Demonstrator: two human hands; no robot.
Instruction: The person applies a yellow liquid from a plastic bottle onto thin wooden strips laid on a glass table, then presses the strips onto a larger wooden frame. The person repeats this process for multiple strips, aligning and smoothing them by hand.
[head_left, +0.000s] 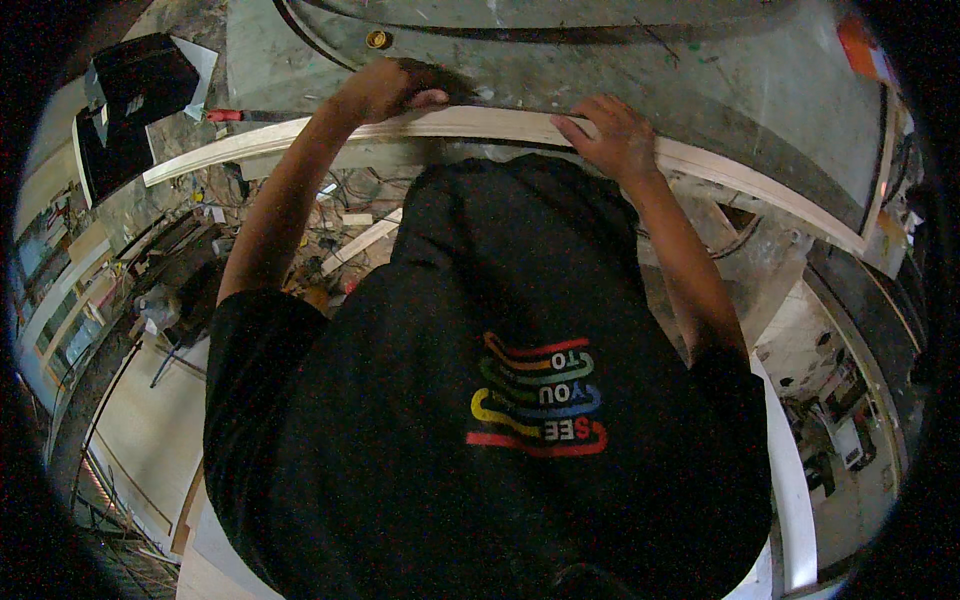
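Observation:
A long, pale wooden strip lies along the near edge of the grey worktable, bowed by the lens. My left hand is over its far edge, left of the middle, fingers curled and thumb pointing right. A dark, blurred patch at those fingers hides whatever they grip. Right of the middle, my right hand grips the strip, its thumb on the near side and fingers over the top. Both forearms reach forward from black short sleeves.
A yellow ring-shaped item sits on the table beyond my left hand. A red-handled tool lies near the strip's left end, beside a black case. Cables and wood offcuts lie below; an orange object is far right.

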